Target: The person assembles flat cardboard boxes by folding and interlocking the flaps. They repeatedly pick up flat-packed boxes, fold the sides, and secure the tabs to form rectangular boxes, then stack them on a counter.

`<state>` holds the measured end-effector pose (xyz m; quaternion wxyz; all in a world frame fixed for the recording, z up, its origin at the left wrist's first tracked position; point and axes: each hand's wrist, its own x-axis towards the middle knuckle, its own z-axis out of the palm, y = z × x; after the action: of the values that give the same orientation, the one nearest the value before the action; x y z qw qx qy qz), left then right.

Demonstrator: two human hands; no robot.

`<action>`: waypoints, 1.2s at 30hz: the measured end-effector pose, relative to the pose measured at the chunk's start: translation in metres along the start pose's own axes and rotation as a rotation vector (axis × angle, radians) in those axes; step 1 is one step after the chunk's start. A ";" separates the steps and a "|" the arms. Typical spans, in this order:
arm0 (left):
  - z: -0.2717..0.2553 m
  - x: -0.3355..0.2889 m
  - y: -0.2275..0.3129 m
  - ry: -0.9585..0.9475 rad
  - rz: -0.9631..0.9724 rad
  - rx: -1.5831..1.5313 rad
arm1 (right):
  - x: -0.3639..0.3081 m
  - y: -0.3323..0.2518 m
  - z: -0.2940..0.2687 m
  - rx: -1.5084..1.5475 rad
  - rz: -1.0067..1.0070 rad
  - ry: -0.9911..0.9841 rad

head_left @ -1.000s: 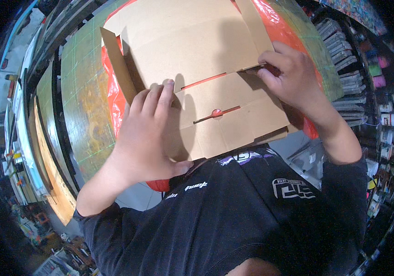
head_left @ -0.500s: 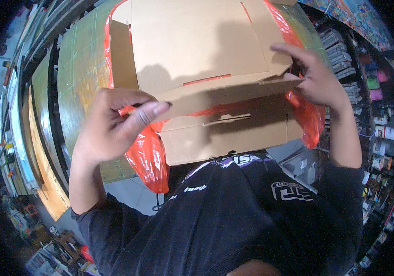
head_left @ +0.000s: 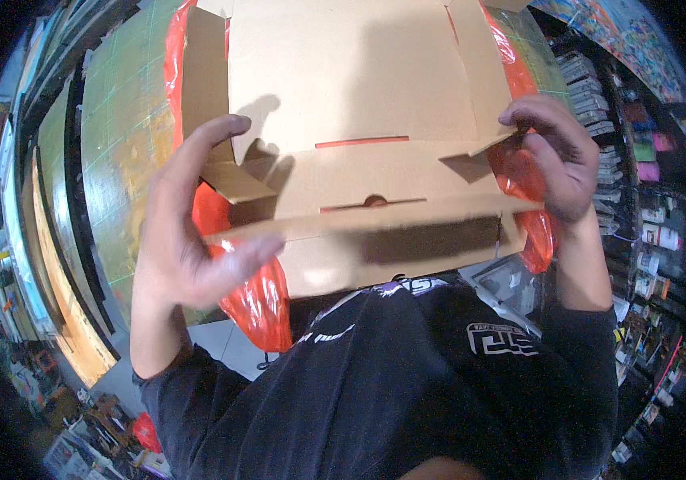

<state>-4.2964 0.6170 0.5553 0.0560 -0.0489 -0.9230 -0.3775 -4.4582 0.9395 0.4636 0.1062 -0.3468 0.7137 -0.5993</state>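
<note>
On a green, grid-lined worktop with brownish patches, directly in front of the person's black short-sleeved shirt, lies a large, plain brown cardboard box, partly folded, its wide flat panel reaching the upper edge of the view. Glossy red plastic film shows along both sides of it, hanging in crumpled lobes at the near corners. At the left and right, long brown cardboard side walls stand raised from the flat panel. Toward the person, a brown cardboard front panel is tilted up, seen almost edge-on.

The left hand is spread at the near left corner, fingers and thumb wide apart and closed on nothing; the thumb is blurred near the front panel's left end, and whether it touches the cardboard cannot be told. The right hand is half curled at the near right corner, its fingertips at a small folded cardboard flap; whether finger and thumb pinch it cannot be made out. Beside the left hand, a matching small brown flap bends inward. Between the two flaps run a narrow straight slit showing red and, nearer the person, a notched slit.
</note>
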 end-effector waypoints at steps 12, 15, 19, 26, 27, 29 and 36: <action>0.025 -0.033 -0.001 -0.092 0.117 0.281 | -0.036 -0.005 0.003 -0.699 -0.325 -0.192; 0.030 -0.045 0.001 0.034 0.076 0.245 | -0.044 -0.003 0.005 -0.592 -0.276 -0.114; 0.023 -0.052 0.021 0.086 -0.272 0.041 | -0.048 -0.001 0.003 -0.409 -0.219 -0.046; 0.045 -0.051 0.010 -0.014 -0.135 0.067 | -0.063 0.014 0.008 -0.451 -0.127 0.050; 0.046 -0.059 -0.003 -0.008 -0.046 0.058 | -0.065 0.014 0.009 -0.434 -0.160 0.037; 0.041 -0.065 0.001 0.018 0.008 0.278 | -0.065 0.012 0.009 -0.390 -0.235 -0.014; 0.057 -0.165 -0.113 0.232 -0.166 -0.107 | -0.096 0.057 0.077 -0.338 -0.284 -0.023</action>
<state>-4.1523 0.5694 0.4136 0.1284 0.0685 -0.8897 -0.4327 -4.3645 0.9418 0.3652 -0.0308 -0.4634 0.7467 -0.4762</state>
